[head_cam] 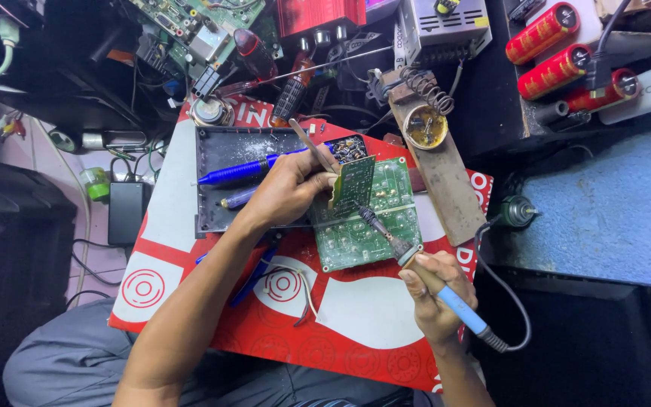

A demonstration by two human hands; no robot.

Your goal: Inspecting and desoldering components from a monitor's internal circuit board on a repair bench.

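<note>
Soldering at a small board stood on edge over a larger circuit board.

Left to right: our left hand (289, 188) closes its fingers on the small green board (353, 183), tilting it upright on the large green board (367, 215) at centre, likely to expose its joints; a metal probe (312, 147) juts toward 11 o'clock. Our right hand (435, 298), at 5 o'clock, grips the blue-handled soldering iron (416, 260), tip at the boards' junction. A red-and-white sheet (356, 309) covers the lap; the cluttered table (491, 105) lies at 12 o'clock.

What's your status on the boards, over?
Left hand tilts a small green board on edge over the large circuit board. Right hand holds the soldering iron, tip at the joint. Nothing blocking.
</note>
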